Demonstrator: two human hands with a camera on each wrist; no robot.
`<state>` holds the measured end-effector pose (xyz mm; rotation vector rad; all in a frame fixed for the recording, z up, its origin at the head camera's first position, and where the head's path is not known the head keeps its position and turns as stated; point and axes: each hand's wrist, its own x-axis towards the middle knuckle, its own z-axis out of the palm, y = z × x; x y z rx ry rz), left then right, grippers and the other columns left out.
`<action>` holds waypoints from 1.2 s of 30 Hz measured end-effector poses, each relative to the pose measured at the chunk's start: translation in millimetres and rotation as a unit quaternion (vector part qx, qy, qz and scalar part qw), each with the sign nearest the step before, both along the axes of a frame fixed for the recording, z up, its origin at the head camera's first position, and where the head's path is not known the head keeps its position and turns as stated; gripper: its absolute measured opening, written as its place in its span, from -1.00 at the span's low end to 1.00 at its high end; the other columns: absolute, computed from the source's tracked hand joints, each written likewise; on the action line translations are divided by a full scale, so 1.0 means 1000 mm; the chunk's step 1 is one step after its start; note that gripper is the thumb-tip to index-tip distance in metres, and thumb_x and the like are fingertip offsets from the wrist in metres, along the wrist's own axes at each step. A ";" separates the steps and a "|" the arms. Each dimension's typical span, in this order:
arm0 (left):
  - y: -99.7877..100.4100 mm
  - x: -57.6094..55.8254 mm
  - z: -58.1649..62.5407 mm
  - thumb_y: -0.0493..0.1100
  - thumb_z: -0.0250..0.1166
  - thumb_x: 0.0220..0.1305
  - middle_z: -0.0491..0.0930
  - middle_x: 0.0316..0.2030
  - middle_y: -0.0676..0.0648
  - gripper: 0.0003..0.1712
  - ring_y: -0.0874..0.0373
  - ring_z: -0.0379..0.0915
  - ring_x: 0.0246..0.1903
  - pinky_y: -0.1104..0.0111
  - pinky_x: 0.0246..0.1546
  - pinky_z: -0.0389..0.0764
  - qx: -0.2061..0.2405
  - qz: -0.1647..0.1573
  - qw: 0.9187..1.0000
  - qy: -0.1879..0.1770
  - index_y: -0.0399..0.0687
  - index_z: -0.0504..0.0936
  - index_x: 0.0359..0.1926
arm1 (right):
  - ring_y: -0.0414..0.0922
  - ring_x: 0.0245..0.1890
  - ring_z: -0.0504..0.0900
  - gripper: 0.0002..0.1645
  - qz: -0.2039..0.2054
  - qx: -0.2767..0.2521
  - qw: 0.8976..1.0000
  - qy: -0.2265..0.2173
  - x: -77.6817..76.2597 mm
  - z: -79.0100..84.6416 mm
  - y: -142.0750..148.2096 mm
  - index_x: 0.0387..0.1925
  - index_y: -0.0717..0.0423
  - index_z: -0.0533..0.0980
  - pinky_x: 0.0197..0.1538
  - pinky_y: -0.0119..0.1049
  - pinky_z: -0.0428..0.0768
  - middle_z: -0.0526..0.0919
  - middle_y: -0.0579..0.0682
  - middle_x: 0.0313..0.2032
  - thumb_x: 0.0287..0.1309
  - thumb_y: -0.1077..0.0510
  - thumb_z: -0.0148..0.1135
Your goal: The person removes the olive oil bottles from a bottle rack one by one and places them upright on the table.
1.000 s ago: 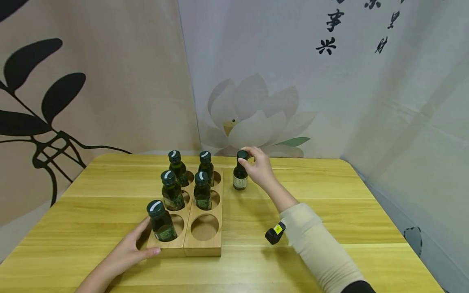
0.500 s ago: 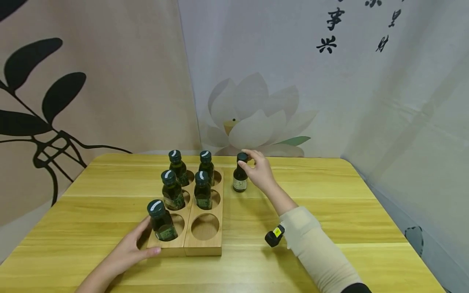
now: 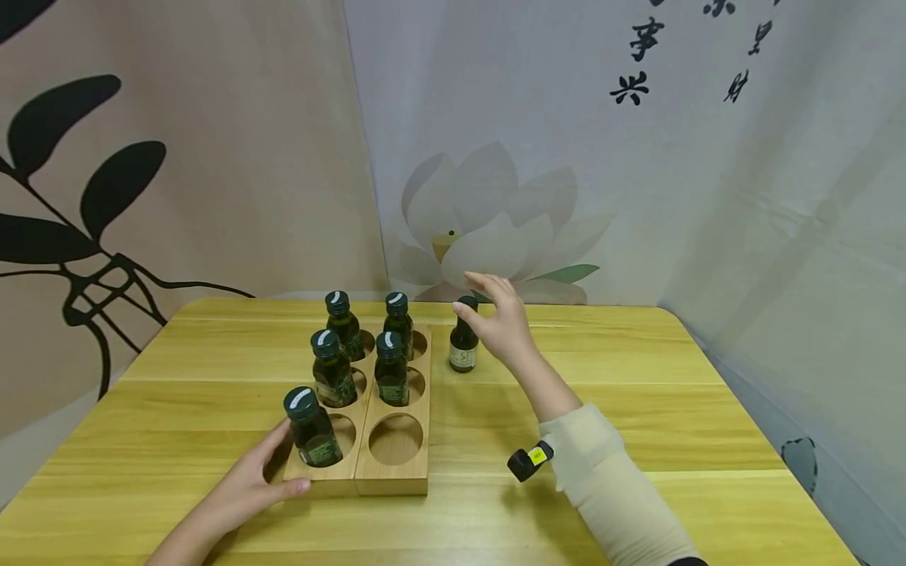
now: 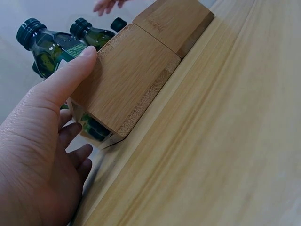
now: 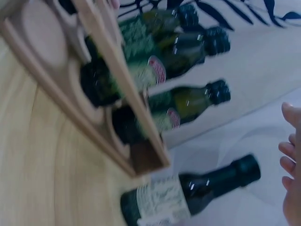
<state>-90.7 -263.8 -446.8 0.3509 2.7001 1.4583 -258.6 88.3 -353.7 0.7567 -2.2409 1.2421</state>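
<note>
My left hand (image 3: 244,479) holds the near-left corner of a two-part wooden bottle rack (image 3: 392,472), thumb at its front face and fingers along its left side. The left wrist view shows the thumb (image 4: 75,70) at the rack's upper edge. Beyond the rack's right side, a slim dark bottle (image 3: 463,342) with a pale label stands upright on the table. My right hand (image 3: 504,326) is just right of its neck, thumb and fingers spread apart; in the right wrist view a gap shows between the hand (image 5: 292,165) and the bottle's cap (image 5: 254,167).
Several green bottles with dark caps stand in the rack's round holes, one green bottle (image 3: 311,428) nearest my left hand. The near-right hole (image 3: 395,439) holds no bottle. A printed cloth (image 3: 283,157) hangs behind the wooden table (image 3: 602,354).
My right hand has let go of the slim bottle's neck; its fingers have spread and lifted. The bottle stays where it stood. My left hand has not moved.
</note>
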 end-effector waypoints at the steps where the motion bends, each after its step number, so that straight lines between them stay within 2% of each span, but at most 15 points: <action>1: 0.000 0.000 0.000 -0.19 0.45 0.06 0.00 0.33 -0.56 0.09 -0.53 -0.08 0.27 -0.32 0.14 0.05 -0.001 -0.001 1.000 0.000 -0.46 -0.06 0.42 | -0.09 0.09 0.42 -0.41 0.006 -0.003 1.000 0.005 0.003 0.002 -0.002 0.20 0.10 0.46 0.15 -0.07 0.42 0.55 0.03 0.08 0.14 0.07 0.36; 8: -0.001 -0.001 -0.001 -0.19 0.44 0.08 0.00 0.33 -0.55 0.09 -0.53 -0.07 0.27 -0.31 0.15 0.05 -0.001 -0.004 1.000 0.001 -0.41 -0.07 0.44 | -0.07 0.11 0.41 -0.42 0.064 -0.016 0.997 0.029 0.024 0.011 -0.018 0.18 0.16 0.47 0.17 -0.06 0.40 0.55 0.11 0.07 0.12 0.16 0.39; 15: -0.001 -0.001 0.000 -0.19 0.44 0.08 -0.01 0.34 -0.54 0.10 -0.52 -0.09 0.28 -0.32 0.15 0.04 0.002 -0.004 1.000 -0.001 -0.40 -0.07 0.44 | -0.12 0.09 0.44 -0.43 0.099 -0.025 0.994 0.026 0.038 0.006 -0.034 0.16 0.18 0.49 0.18 -0.17 0.39 0.56 0.04 0.06 0.09 0.18 0.40; 18: -0.001 -0.001 0.000 -0.18 0.44 0.08 -0.03 0.34 -0.56 0.10 -0.54 -0.11 0.28 -0.34 0.16 0.03 0.004 -0.003 1.000 -0.002 -0.42 -0.07 0.44 | -0.14 0.07 0.43 -0.43 0.104 -0.023 0.994 0.012 0.043 0.002 -0.042 0.16 0.18 0.49 0.12 -0.18 0.44 0.56 -0.02 0.05 0.09 0.17 0.40; 23: -0.001 0.000 0.002 -0.17 0.44 0.08 -0.04 0.34 -0.56 0.10 -0.55 -0.12 0.28 -0.35 0.16 0.03 0.005 -0.002 1.000 -0.005 -0.43 -0.07 0.43 | -0.16 0.05 0.44 -0.42 0.101 -0.018 0.994 -0.022 0.048 -0.007 -0.055 0.14 0.17 0.50 0.10 -0.08 0.47 0.57 -0.05 0.03 0.08 0.11 0.42; 26: -0.001 0.000 0.002 -0.18 0.43 0.08 -0.04 0.34 -0.57 0.09 -0.55 -0.12 0.28 -0.35 0.16 0.02 0.005 -0.004 1.000 -0.006 -0.44 -0.07 0.43 | -0.16 0.06 0.45 -0.40 0.096 -0.013 0.994 -0.044 0.050 -0.012 -0.062 0.14 0.15 0.51 0.10 -0.12 0.47 0.58 -0.07 0.03 0.06 0.08 0.43; 32: -0.001 0.000 0.002 -0.16 0.43 0.09 -0.04 0.34 -0.56 0.09 -0.55 -0.12 0.28 -0.36 0.15 0.03 0.001 -0.003 1.000 -0.006 -0.44 -0.07 0.43 | -0.04 -0.08 0.47 -0.41 0.101 -0.004 0.991 -0.089 0.051 -0.021 -0.071 0.17 0.12 0.50 -0.09 -0.26 0.50 0.54 -0.04 0.05 0.10 0.05 0.40; 36: -0.001 0.000 0.001 -0.17 0.43 0.09 -0.04 0.34 -0.56 0.09 -0.55 -0.12 0.28 -0.36 0.15 0.03 0.002 -0.005 1.000 -0.003 -0.43 -0.07 0.43 | 0.04 -0.06 0.48 -0.41 0.100 -0.006 0.989 -0.107 0.051 -0.026 -0.074 0.19 0.08 0.49 -0.08 -0.24 0.50 0.52 -0.03 0.03 0.14 0.01 0.36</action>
